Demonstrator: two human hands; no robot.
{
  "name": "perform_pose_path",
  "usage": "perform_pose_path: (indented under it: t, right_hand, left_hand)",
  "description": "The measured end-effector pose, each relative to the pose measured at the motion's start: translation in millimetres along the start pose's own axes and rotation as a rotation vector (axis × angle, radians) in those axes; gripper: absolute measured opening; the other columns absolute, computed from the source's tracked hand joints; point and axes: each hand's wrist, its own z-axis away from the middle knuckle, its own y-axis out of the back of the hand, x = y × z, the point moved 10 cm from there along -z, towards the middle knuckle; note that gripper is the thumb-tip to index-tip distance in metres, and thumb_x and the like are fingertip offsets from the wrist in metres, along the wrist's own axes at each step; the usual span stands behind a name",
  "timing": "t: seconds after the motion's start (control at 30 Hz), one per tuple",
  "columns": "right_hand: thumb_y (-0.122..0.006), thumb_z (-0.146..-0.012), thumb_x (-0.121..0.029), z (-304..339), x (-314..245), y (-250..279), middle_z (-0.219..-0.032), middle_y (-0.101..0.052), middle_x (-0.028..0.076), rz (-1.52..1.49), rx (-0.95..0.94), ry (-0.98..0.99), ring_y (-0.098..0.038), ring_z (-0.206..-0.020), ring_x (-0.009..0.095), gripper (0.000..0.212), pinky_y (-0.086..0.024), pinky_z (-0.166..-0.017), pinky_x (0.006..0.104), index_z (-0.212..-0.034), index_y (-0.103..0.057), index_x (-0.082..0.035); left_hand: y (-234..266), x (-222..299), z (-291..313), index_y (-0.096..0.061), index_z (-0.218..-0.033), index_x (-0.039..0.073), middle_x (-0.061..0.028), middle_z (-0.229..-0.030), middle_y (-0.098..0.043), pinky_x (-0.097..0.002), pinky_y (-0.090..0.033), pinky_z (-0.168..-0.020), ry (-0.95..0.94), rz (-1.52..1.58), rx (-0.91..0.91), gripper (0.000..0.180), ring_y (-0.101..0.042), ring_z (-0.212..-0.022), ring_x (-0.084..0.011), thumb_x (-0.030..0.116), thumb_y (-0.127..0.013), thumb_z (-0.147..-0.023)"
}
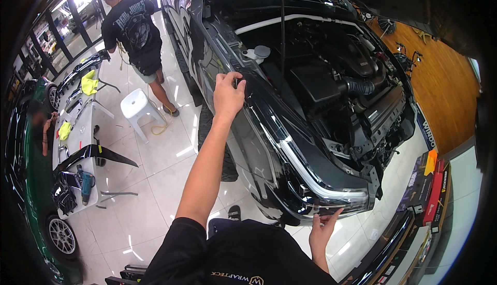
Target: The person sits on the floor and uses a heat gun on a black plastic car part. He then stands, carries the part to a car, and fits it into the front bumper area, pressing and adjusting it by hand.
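Black car (310, 86) on glossy tiled floor (160, 181); 1 white stool (135, 103).

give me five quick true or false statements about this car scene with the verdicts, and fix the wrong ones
1. The left hand is at the upper edge of the dark fender. True.
2. The right hand is on the engine cover. False: it is by the lower edge of the headlight, fingers spread.
3. The engine bay is covered. False: it is open to view.
4. A teal power tool lies on the white table. True.
5. The stool beside the vehicle is red. False: it is white.
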Motion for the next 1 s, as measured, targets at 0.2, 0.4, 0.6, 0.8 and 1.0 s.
perform_pose_path:
  t: [0.2, 0.4, 0.6, 0.8, 1.0]
  right_hand:
    - [-0.070, -0.094, -0.007, -0.2, -2.3, 0.0, -0.101, -0.050, 0.006, -0.003, -0.019, -0.004, -0.051, -0.091, 0.015, 0.101, -0.048, -0.067, 0.0264, -0.168, -0.002, 0.002]
    - [-0.070, -0.095, -0.006, 0.2, -3.4, -0.9, -0.105, -0.050, 0.007, -0.007, -0.007, 0.028, -0.051, -0.092, 0.015, 0.100, -0.049, -0.068, 0.0262, -0.167, -0.001, 0.003]
    - [-0.070, -0.096, -0.007, 0.8, -7.5, -2.1, -0.104, -0.051, 0.008, -0.026, -0.008, 0.003, -0.052, -0.091, 0.015, 0.100, -0.050, -0.069, 0.0268, -0.167, -0.001, 0.003]
    - [-0.069, -0.096, -0.008, 1.5, -9.9, -2.2, -0.100, -0.051, 0.006, -0.031, 0.019, 0.001, -0.051, -0.089, 0.014, 0.098, -0.049, -0.070, 0.0266, -0.167, -0.003, 0.003]
    - [-0.069, -0.096, -0.007, 0.1, -5.3, -2.5, -0.100, -0.050, 0.007, 0.001, 0.023, 0.045, -0.051, -0.088, 0.014, 0.098, -0.049, -0.068, 0.0264, -0.167, -0.002, 0.004]
  left_hand:
    - [-2.5, 0.5, -1.2, -0.072, -0.112, 0.011, -0.0135, -0.112, -0.061, -0.0446, -0.054, -0.088, 0.033, -0.012, -0.022, 0.021, -0.067, -0.099, -0.0359, 0.021, -0.075, -0.093]
    - [-1.6, -0.7, -5.1, -0.074, -0.110, 0.011, -0.0133, -0.103, -0.062, -0.0416, -0.053, -0.088, 0.025, -0.034, -0.013, 0.021, -0.066, -0.100, -0.0328, 0.019, -0.078, -0.091]
    - [-4.1, -6.9, -16.4, -0.077, -0.100, 0.011, -0.0120, -0.093, -0.061, -0.0415, -0.052, -0.081, 0.014, -0.042, 0.002, 0.015, -0.064, -0.087, -0.0309, 0.022, -0.077, -0.091]
    - [-8.5, -9.3, -21.5, -0.076, -0.099, 0.009, -0.0115, -0.091, -0.061, -0.0415, -0.052, -0.080, 0.035, -0.055, -0.010, 0.014, -0.064, -0.085, -0.0302, 0.020, -0.077, -0.091]
    - [-15.4, -19.1, -20.6, -0.075, -0.100, 0.008, -0.0126, -0.094, -0.062, -0.0429, -0.052, -0.080, 0.063, -0.015, 0.006, 0.011, -0.064, -0.085, -0.0318, 0.017, -0.075, -0.093]
